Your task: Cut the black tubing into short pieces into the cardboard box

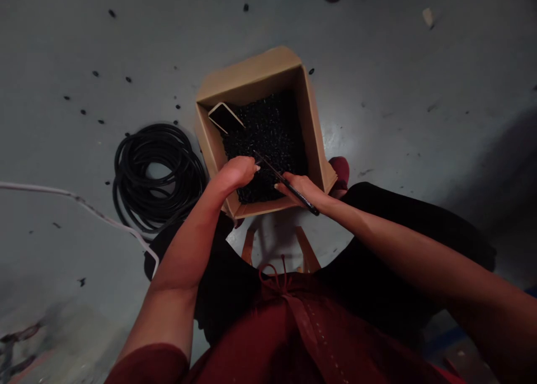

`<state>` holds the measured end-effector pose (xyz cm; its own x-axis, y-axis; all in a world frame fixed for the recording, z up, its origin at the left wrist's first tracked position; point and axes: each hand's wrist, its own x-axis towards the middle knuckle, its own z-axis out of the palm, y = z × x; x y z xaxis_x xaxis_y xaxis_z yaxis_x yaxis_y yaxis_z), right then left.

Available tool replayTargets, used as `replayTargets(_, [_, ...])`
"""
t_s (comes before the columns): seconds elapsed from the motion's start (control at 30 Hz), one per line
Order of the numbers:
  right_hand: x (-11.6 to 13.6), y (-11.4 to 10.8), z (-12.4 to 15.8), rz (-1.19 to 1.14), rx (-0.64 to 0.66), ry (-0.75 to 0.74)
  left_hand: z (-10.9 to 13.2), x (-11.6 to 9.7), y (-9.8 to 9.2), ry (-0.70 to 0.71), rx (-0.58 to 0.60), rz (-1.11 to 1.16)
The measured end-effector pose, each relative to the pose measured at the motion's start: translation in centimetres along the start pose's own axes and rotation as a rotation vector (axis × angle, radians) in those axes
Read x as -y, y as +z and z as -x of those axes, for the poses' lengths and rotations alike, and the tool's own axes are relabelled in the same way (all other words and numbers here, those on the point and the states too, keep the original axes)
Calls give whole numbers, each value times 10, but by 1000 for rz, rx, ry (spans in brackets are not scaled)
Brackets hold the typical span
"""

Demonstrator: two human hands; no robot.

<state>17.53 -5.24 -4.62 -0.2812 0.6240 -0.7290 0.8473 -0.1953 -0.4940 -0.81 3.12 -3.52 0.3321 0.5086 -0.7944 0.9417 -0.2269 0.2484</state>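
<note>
An open cardboard box stands on the floor between my knees, filled with small black pieces. My left hand is curled over the box's near part, its fingers closed, and what they grip is hidden. My right hand is shut on a slim black-handled cutting tool, possibly scissors, whose tip points toward my left fingers. A phone lies tilted in the far left corner of the box, against its wall.
A coil of black tubing lies left of the box, and a white cable runs along the floor beyond it. Several black pieces are scattered on the grey floor. Wooden stool legs show below the box.
</note>
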Motion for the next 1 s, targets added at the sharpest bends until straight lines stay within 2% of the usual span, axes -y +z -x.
replayTargets(0.13, [5, -7, 3, -72, 8, 44, 2, 3, -2, -34, -49, 44])
replayTargets(0.27, [10, -20, 5, -362, 29, 85, 9, 3, -15, 84, -264, 285])
replayTargets(0.33, [12, -28, 4, -462, -13, 77, 12, 3, -23, 107, -360, 407])
replayTargets(0.4, [12, -34, 3, -488, -72, 55, 15, 3, -28, 107, -405, 519])
replayTargets(0.63, [12, -45, 4, -408, -167, -39, 16, 2, -28, 58, -421, 757])
replayTargets(0.77, [16, -45, 8, -389, -146, -38, 19, -2, -28, 116, -370, 788])
replayTargets(1.0, [17, -47, 10, -358, -136, -40, 16, -4, -23, 136, -328, 776])
